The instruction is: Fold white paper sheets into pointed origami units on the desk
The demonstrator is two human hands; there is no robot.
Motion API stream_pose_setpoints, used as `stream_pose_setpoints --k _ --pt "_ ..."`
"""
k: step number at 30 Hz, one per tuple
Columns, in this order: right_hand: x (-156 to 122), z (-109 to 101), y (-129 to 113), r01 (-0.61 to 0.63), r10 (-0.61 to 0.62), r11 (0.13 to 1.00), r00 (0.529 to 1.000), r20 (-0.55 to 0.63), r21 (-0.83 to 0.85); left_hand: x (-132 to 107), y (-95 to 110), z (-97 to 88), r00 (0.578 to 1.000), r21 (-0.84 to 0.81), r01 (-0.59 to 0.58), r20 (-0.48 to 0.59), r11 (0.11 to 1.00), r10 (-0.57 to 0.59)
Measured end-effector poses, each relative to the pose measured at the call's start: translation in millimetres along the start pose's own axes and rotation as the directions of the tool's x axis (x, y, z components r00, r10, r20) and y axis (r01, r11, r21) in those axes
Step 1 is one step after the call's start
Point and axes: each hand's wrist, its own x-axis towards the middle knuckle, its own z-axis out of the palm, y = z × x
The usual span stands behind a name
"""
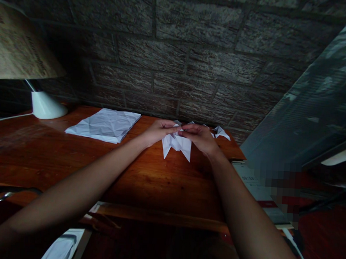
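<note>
A white folded paper figure [178, 144] with pointed flaps hangs just above the wooden table [146, 174]. My left hand [158, 131] pinches its upper left part, a ring on one finger. My right hand [200, 138] pinches its upper right part, fingers closed on the paper. The two hands meet at the top of the figure. Behind my right hand lies another small folded white paper piece [222, 132] on the table.
A creased white paper sheet [105, 124] lies flat at the table's back left. A white lamp base [45, 105] with a shade [16, 45] stands at the far left. A dark brick wall [178, 47] runs behind the table.
</note>
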Motion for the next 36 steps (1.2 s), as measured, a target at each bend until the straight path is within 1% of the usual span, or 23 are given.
stream_pose_setpoints --k 4,7,9,11,13,15,17,20,22,24,26,29,34,36 --pt "1 0 0 0.001 -0.001 1.0 1.0 -0.018 0.011 2 -4 -1.3 0.998 -0.106 0.04 -0.036 0.994 -0.044" --pt "0 0 0 -0.003 0.005 0.998 0.999 -0.033 0.059 3 -4 -0.9 0.995 -0.165 0.079 -0.042 0.983 -0.087" --pt "0 0 0 0.004 0.001 0.997 0.998 -0.056 0.08 3 -3 -0.2 0.993 -0.187 0.092 -0.06 0.978 -0.105" --pt "1 0 0 0.019 -0.014 0.998 0.997 -0.082 0.066 4 -3 0.8 0.991 -0.184 0.084 -0.09 0.979 -0.102" --pt "2 0 2 0.04 -0.036 0.999 0.994 -0.099 0.031 4 -4 1.9 0.988 -0.153 0.059 -0.13 0.986 -0.079" --pt "3 0 2 0.059 -0.058 0.998 0.991 -0.118 0.007 4 -4 3.1 0.984 -0.089 0.019 -0.175 0.996 -0.035" --pt "3 1 1 0.07 -0.07 0.998 0.989 -0.132 0.001 4 -3 3.9 0.972 -0.002 -0.044 -0.231 0.999 0.042" --pt "0 2 -4 0.06 -0.058 0.998 0.993 -0.102 0.014 5 -3 3.9 0.949 0.111 -0.125 -0.277 0.986 0.151" --pt "-2 3 -8 0.074 -0.073 0.997 0.993 -0.089 0.013 5 -3 3.3 0.942 0.148 -0.145 -0.283 0.978 0.183" --pt "-3 3 -9 0.123 -0.122 0.992 0.988 -0.092 -0.001 5 -3 2.9 0.938 0.159 -0.149 -0.29 0.976 0.19" --pt "-2 3 -7 0.166 -0.167 0.986 0.983 -0.077 -0.016 4 -2 3.2 0.937 0.152 -0.149 -0.295 0.977 0.189" --pt "1 3 -2 0.192 -0.194 0.981 0.978 -0.074 -0.036 3 0 5.0 0.94 0.123 -0.152 -0.288 0.981 0.182" --pt "4 6 3 0.208 -0.222 0.974 0.956 -0.192 -0.093 3 0 8.7 0.947 0.037 -0.15 -0.282 0.988 0.155" --pt "4 7 3 0.228 -0.256 0.964 0.939 -0.231 -0.14 5 -2 9.4 0.956 -0.01 -0.152 -0.256 0.988 0.145"
